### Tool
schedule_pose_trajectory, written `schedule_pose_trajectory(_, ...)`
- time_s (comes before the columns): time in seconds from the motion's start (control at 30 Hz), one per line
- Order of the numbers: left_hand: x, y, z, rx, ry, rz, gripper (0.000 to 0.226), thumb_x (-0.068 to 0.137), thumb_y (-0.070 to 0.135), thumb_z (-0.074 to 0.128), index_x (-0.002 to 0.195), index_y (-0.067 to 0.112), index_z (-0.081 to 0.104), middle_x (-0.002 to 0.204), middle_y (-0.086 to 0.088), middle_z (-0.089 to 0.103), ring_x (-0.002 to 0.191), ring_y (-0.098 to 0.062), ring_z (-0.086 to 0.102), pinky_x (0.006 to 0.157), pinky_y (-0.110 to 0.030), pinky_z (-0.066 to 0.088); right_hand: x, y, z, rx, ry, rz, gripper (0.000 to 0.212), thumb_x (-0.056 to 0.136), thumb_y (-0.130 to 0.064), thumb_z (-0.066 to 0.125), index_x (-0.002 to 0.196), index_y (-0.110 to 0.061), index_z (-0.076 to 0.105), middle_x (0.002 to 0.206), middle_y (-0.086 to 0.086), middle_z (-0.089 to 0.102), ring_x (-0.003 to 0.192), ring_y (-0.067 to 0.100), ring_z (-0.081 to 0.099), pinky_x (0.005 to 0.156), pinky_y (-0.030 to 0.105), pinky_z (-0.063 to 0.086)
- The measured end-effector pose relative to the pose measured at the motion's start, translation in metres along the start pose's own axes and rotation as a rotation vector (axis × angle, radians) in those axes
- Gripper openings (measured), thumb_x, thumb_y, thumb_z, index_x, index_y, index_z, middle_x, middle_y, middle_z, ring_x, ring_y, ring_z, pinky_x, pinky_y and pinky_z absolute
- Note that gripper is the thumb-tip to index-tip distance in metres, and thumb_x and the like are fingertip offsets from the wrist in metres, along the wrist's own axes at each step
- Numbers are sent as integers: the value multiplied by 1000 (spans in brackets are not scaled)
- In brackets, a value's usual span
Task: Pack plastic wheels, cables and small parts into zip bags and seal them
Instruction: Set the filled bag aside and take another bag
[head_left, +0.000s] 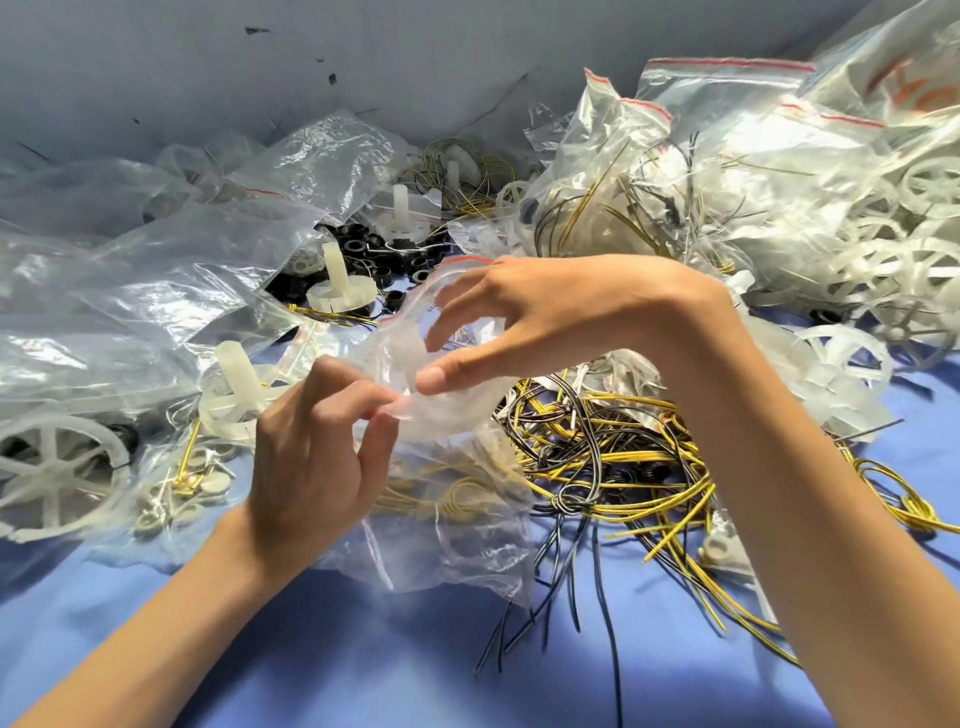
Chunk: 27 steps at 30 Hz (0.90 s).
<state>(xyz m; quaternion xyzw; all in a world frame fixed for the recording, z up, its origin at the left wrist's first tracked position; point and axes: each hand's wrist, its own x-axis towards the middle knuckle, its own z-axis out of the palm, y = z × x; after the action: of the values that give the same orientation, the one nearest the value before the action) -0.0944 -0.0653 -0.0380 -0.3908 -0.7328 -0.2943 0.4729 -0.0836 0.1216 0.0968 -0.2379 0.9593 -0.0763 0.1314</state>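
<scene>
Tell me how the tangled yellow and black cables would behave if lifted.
The cables look thin and looped, so probably floppy and light. They are knotted together, so lifting one would likely drag others. Loose ends on the blue cloth may snag.
</scene>
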Motion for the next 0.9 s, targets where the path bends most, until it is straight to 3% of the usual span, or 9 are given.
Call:
schedule_pose_trajectory(0.13, 0, -1, 5, -97, 104, -92, 20, 101, 24, 38, 99, 4, 40, 92, -5, 48, 72, -19, 49, 67, -21, 37, -2, -1, 1, 123, 18, -19, 92, 52, -83, 40, 133, -40, 48, 124, -18, 61, 104, 0, 57, 96, 27, 44)
schedule_pose_trajectory(0.2, 0, -3, 6, -159, 158, -187, 23, 101, 28, 36, 102, 6, 41, 94, 9, 53, 75, -15, 50, 74, -14, 39, 0, -3, 3, 160, 22, -60, 94, 54, -81, 50, 140, -46, 34, 123, -19, 60, 91, -8, 57, 85, 16, 41)
schedule_pose_trajectory(0.27, -3, -6, 7, -228, 167, -224, 16, 101, 26, 36, 112, 18, 45, 109, 22, 52, 81, -13, 55, 82, -14, 42, 6, -4, 7, 117, 27, -94, 87, 62, -76, 60, 140, -50, 32, 115, -17, 65, 78, -19, 55, 70, 2, 37)
schedule_pose_trajectory(0.33, -6, -7, 8, -252, 133, -201, 30, 101, 23, 37, 129, 33, 36, 126, 26, 47, 96, -8, 57, 89, -21, 44, 12, -3, 13, 30, 33, -90, 70, 76, -63, 63, 138, -43, 41, 97, -11, 72, 64, -21, 54, 57, -4, 36)
schedule_pose_trajectory(0.43, -4, -10, 8, -282, -3, -208, 48, 95, 21, 41, 139, 35, 27, 142, 10, 40, 123, -18, 51, 100, -38, 41, 12, -1, 13, 85, 83, -96, 27, 97, -32, 50, 118, -22, 64, 79, -7, 73, 51, -6, 62, 57, 8, 48)
schedule_pose_trajectory(0.53, -6, -18, 6, -230, -111, -312, 46, 91, 27, 41, 134, 12, 35, 140, -8, 38, 129, -28, 44, 103, -43, 38, 7, 3, 5, 174, 266, -106, 29, 102, -22, 41, 90, -8, 64, 80, 1, 73, 47, -1, 62, 57, 20, 53)
schedule_pose_trajectory(0.67, -7, -18, 5, -288, -247, -698, 52, 86, 58, 28, 129, 30, 41, 111, 17, 60, 90, 9, 57, 77, -11, 42, 1, 9, -6, 343, 462, -140, 36, 103, -23, 37, 80, 0, 52, 75, 3, 70, 54, 11, 67, 51, 19, 48)
schedule_pose_trajectory(0.8, -5, -19, 6, -408, -170, -873, 39, 81, 62, 30, 104, 38, 51, 71, 11, 58, 61, 2, 51, 59, -14, 37, 0, 9, -5, 324, 610, -183, 37, 103, -22, 38, 72, -7, 52, 63, -4, 60, 53, 3, 57, 54, 10, 38)
schedule_pose_trajectory(0.9, -4, -19, 6, -464, -155, -912, 29, 82, 60, 33, 95, 42, 52, 72, -11, 52, 65, -20, 47, 63, -36, 39, -4, 9, -10, 368, 690, -212, 40, 102, -24, 41, 64, -14, 50, 54, -11, 47, 46, -2, 42, 50, 9, 30)
